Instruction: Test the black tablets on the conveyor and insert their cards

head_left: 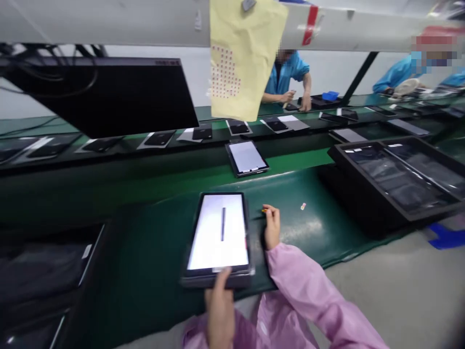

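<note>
A tablet (pixel 220 232) with a lit white screen and a short dark bar in its middle rests on a dark block or stack at the front of the green bench. My left hand (pixel 221 305) grips its near edge, the thumb lying on the lower frame and the other fingers mostly hidden below. Just right of the tablet, my right hand (pixel 272 228) is closed in a pinch. A small orange thing (pixel 264 210) pokes out from its fingertips, too small to name.
Behind stands another lit tablet (pixel 248 157). At right is a black tray (pixel 392 213) of wrapped devices; a dark tray (pixel 39 271) is at left. A monitor (pixel 119 97) and a yellow sheet (pixel 241 58) hang overhead. A co-worker in blue (pixel 290 72) works across the line.
</note>
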The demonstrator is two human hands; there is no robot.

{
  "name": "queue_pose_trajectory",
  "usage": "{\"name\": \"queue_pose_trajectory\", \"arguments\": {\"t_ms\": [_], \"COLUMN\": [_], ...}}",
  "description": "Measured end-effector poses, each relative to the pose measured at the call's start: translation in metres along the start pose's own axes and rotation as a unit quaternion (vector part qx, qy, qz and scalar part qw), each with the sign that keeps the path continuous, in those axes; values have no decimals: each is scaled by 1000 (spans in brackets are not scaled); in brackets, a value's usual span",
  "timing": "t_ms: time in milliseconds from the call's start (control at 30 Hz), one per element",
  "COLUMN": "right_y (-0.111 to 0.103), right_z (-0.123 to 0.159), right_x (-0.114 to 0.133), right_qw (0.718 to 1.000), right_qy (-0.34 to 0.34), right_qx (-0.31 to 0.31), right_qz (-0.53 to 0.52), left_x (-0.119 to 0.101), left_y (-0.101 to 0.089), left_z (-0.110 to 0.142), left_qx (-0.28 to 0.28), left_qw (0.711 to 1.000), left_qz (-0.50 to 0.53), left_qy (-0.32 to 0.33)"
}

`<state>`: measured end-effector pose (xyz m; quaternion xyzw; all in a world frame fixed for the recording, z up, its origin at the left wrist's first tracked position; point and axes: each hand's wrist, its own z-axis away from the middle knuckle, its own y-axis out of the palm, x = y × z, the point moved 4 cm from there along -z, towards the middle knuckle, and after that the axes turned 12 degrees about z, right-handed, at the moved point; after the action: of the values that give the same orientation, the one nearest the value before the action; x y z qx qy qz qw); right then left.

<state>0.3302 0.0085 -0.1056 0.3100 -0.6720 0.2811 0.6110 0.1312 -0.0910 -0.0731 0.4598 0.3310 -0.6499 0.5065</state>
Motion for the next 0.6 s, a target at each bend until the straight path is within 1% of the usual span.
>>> {"name": "queue_pose_trajectory", "arguments": {"t_ms": [33,67,133,167,200,233,267,300,333,367,400,467,533,600], "right_y": [-11,-19,-28,-29,-30,-30,-30,-30,-30,-30,-29,-29,-28,-28], "right_z": [-2,-4,-4,-3,-2,0,3,5,7,9,12,16,20,24], "right_x": [-4,-7,-10,-11,-10,-8,-6,-4,-2,0,2,5,8,13], "right_qw": [1000,999,996,993,991,989,987,986,984,983,982,980,977,975], "right_qy": [13,26,51,63,73,81,88,93,97,100,103,111,117,119], "right_qx": [12,30,73,93,110,123,132,139,144,149,155,166,178,187], "right_qz": [-2,-6,-17,-23,-27,-29,-29,-28,-26,-23,-21,-19,-21,-26], "left_x": [8,14,16,11,4,-6,-17,-27,-32,-34,-32,-25,-20,-21], "left_y": [7,13,20,16,6,-7,-24,-39,-47,-48,-44,-30,-19,-16], "left_z": [10,17,26,25,17,3,-15,-32,-49,-65,-80,-99,-101,-92], "left_qx": [11,48,183,226,219,163,49,-82,-159,-190,-193,-166,-145,-133], "left_qw": [999,996,973,963,967,983,998,996,984,978,977,982,983,982], "left_qz": [17,36,58,55,43,27,9,-2,-2,2,11,35,61,81], "left_qy": [-26,-59,-125,-137,-121,-83,-23,42,77,88,89,83,94,112]}}
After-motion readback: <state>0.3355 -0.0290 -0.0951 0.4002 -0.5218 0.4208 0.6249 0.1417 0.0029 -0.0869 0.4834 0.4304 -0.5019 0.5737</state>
